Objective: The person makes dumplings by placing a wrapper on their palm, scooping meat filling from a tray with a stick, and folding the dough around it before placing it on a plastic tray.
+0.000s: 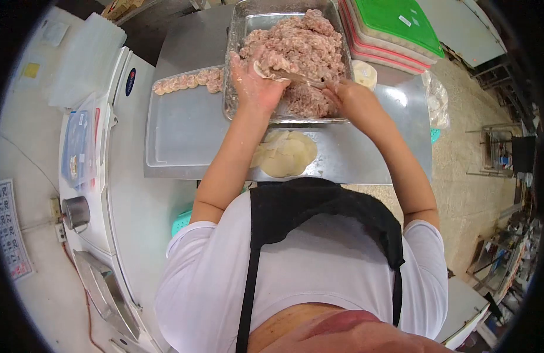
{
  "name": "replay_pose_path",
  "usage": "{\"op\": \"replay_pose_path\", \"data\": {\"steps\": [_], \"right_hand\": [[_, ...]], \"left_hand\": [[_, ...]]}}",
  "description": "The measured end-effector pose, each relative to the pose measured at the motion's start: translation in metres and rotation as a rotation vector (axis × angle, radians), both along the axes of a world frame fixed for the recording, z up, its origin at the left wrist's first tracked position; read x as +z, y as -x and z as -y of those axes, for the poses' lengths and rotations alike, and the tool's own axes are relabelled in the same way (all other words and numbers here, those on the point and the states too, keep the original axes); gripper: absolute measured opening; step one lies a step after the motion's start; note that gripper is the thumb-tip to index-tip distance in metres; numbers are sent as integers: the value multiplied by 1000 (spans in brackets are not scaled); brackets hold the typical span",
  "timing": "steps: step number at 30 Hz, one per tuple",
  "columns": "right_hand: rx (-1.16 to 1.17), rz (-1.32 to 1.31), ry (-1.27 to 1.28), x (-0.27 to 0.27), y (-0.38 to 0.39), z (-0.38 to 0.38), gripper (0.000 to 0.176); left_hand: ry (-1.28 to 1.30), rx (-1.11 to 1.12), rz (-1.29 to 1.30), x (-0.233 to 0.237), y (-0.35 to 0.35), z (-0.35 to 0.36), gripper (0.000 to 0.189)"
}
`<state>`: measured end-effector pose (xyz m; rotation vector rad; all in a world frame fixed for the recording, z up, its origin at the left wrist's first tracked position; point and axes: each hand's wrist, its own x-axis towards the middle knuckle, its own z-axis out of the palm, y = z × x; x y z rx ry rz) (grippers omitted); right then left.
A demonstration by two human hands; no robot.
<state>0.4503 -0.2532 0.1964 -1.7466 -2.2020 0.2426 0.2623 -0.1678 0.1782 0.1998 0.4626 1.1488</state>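
Note:
Over a metal pan [227, 100] heaped with ground meat [304, 47], my left hand [251, 87] cups a round dumpling wrapper [261, 72] with meat on it. My right hand [353, 101] grips a narrow metal spatula [301, 77], its blade reaching the meat in the wrapper. The blade's tip is partly hidden by meat. A spread pile of pale round wrappers [287, 154] lies on the metal table in front of the pan. To the left, filled dumplings [186, 81] sit in a row along the far edge of a translucent plastic tray [183, 138].
Stacked containers with a green lid [398, 23] stand right of the pan. More pale wrappers [364, 73] lie beside it, and a clear plastic bag [437, 100] hangs at the table's [395, 141] right edge. A white refrigerator [130, 176] stands at left.

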Motion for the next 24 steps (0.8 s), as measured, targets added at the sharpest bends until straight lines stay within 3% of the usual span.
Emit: {"op": "replay_pose_path", "data": {"steps": [1,5,8,11,13,14,16,17,19,20,22,24], "right_hand": [[-30,138,17,12,-10,4,27],[-53,137,-43,25,-12,12,27],[88,-40,-107,-1,-31,0,26],[268,-234,-233,1,-66,-8,26],[104,-553,0,1,-81,-5,28],[112,-554,0,5,-85,-2,28],[158,-620,329,22,-92,3,32],[170,-621,330,31,-94,6,32],[238,-533,328,42,-98,9,31],[247,-536,328,36,-98,6,31],[359,-623,246,12,-96,-1,29],[366,-617,314,-5,-97,-11,28]], "left_hand": [[12,40,-13,-8,-1,-6,74],[32,80,11,-2,-15,-4,72],[76,204,25,7,-30,4,70],[-8,100,216,-11,-20,-1,61],[-396,-46,-388,8,-25,18,58],[-398,-39,-390,15,-26,23,58],[-716,-151,-856,25,-25,28,55],[-713,-140,-863,26,-27,26,55],[-1237,-38,-1251,28,-29,19,47],[-1234,-35,-1260,31,-27,18,47],[-1029,-392,-1178,37,-21,16,32],[-1160,-412,-1255,41,-23,14,28]]}}
